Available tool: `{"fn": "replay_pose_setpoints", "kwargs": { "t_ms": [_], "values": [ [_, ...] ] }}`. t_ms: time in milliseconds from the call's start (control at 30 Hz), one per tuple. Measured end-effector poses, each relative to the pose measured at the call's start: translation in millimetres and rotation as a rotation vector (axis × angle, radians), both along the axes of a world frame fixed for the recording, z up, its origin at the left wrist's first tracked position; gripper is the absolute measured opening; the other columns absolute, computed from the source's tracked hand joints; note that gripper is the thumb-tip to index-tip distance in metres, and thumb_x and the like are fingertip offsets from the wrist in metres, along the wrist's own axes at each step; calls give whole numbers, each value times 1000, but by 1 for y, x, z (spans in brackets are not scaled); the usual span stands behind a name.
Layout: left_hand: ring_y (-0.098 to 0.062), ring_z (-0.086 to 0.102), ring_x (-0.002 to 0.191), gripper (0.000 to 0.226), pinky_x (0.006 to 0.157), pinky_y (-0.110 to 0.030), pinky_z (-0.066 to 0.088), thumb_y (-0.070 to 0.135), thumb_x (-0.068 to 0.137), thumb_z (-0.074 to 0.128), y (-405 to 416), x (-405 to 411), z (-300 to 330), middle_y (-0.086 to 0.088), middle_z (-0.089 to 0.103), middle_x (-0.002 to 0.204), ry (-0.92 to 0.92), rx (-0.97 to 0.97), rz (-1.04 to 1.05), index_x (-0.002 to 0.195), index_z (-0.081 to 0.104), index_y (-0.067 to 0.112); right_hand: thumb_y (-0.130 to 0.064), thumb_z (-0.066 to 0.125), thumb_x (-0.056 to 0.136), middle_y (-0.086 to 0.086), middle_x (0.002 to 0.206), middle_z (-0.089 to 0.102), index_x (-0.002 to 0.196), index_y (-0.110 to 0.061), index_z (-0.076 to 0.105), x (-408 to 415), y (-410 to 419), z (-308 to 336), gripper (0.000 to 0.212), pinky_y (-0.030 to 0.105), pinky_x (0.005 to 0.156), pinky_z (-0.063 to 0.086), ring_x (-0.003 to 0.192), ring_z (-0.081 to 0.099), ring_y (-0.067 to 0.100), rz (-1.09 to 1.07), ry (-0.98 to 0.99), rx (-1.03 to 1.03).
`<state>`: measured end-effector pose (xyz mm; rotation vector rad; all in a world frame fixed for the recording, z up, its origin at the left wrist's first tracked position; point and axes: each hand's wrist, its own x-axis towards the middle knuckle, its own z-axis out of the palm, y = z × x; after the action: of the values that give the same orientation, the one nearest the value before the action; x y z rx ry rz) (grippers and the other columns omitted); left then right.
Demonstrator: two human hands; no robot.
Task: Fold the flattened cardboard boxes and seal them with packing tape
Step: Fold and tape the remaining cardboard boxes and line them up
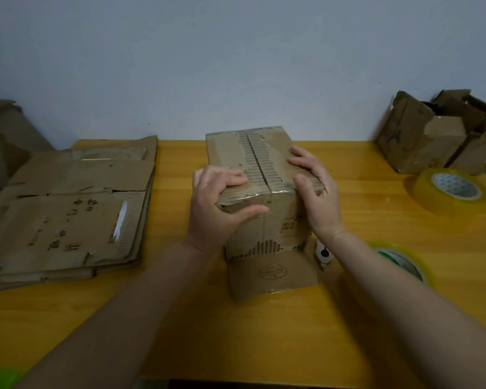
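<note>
A worn brown cardboard box (pixel 260 228) stands folded up in the middle of the yellow table (pixel 264 332), its top flaps closed along a torn centre seam. My left hand (pixel 218 203) grips the near left top edge, fingers curled over the flap and thumb on the front face. My right hand (pixel 316 189) lies flat on the right flap, fingers straight, pressing it down. A loose bottom flap sticks out toward me on the table. Two rolls of clear packing tape lie to the right, one (pixel 452 190) farther back and one (pixel 401 262) partly behind my right forearm.
A stack of flattened cardboard boxes (pixel 68 209) lies at the left. Folded boxes (pixel 438 136) stand at the back right against the wall. A small white object (pixel 323 252) sits beside the box under my right wrist. More cardboard leans at the far left.
</note>
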<state>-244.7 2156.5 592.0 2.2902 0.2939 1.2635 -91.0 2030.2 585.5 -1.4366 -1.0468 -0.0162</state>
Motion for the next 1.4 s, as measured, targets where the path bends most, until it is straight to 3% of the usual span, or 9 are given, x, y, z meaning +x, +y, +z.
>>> {"fn": "replay_pose_setpoints", "kwargs": {
  "t_ms": [133, 233, 400, 567, 833, 967, 1100, 1300, 1400],
  "values": [
    [-18, 49, 102, 49, 87, -8, 30, 51, 86, 44, -6, -4, 17, -3, 63, 95, 47, -212, -48, 88, 71, 11, -54, 64, 76, -12, 145, 40, 129, -26, 52, 13, -19, 7, 61, 24, 108, 32, 134, 34, -1, 74, -144, -252],
    [-13, 45, 90, 50, 76, -8, 32, 60, 82, 47, -17, 5, 25, 4, 56, 80, 23, -322, 15, 75, 70, 16, -58, 71, 69, -10, 147, 37, 132, -25, 48, 11, -24, 9, 74, 23, 108, 32, 134, 33, -1, 82, -208, -293],
    [-10, 46, 91, 34, 78, -6, 35, 54, 70, 72, -15, 8, 11, 7, 57, 85, -30, -113, 94, 81, 71, 21, -78, 63, 51, -5, 129, 46, 124, -19, 51, 7, -28, 50, 95, 37, 100, 45, 118, 45, 12, 45, -350, -562],
    [-13, 49, 97, 35, 87, -7, 34, 42, 79, 69, -11, 3, 4, -1, 61, 95, -26, -1, 70, 95, 74, 11, -84, 34, 71, -3, 143, 45, 138, -27, 48, -11, -7, 57, 88, 40, 108, 34, 130, 40, 21, -91, -824, -705],
    [-12, 39, 135, 49, 114, -20, 26, 36, 84, 66, -5, -21, -7, 5, 52, 133, 110, 15, -92, 125, 58, 10, -16, 72, 79, -9, 137, 54, 120, -18, 65, 10, -33, 67, 42, 32, 117, 22, 139, 30, 6, 349, -67, -533],
    [-11, 38, 138, 40, 114, -23, 28, 30, 101, 35, -3, -31, 5, 3, 55, 135, 114, -83, -172, 128, 59, 12, -46, 58, 88, -3, 141, 51, 131, -24, 57, -19, -19, 69, 49, 41, 117, 24, 135, 39, 13, 97, -576, -663],
    [-15, 36, 140, 39, 116, -24, 27, 21, 101, 40, 10, -36, 2, 1, 47, 141, 171, 118, -146, 136, 51, 6, -59, 26, 93, 2, 148, 44, 143, -20, 42, -39, 5, 53, 66, 40, 113, 30, 137, 38, 23, 14, -925, -711],
    [-17, 40, 137, 39, 114, -21, 28, 22, 96, 52, 11, -35, -1, -2, 53, 137, 158, 147, -147, 130, 58, 4, -60, 22, 94, -11, 148, 41, 141, -37, 42, -3, -8, 50, 56, 37, 117, 15, 140, 32, 13, 25, -955, -680],
    [-18, 40, 137, 38, 114, -21, 29, 22, 94, 54, 9, -35, -1, -2, 53, 135, 141, 126, -154, 128, 58, 5, -47, 49, 92, -12, 145, 43, 134, -31, 52, 11, -23, 48, 45, 21, 116, 16, 140, 27, 6, 138, -514, -581]
  ]
}}
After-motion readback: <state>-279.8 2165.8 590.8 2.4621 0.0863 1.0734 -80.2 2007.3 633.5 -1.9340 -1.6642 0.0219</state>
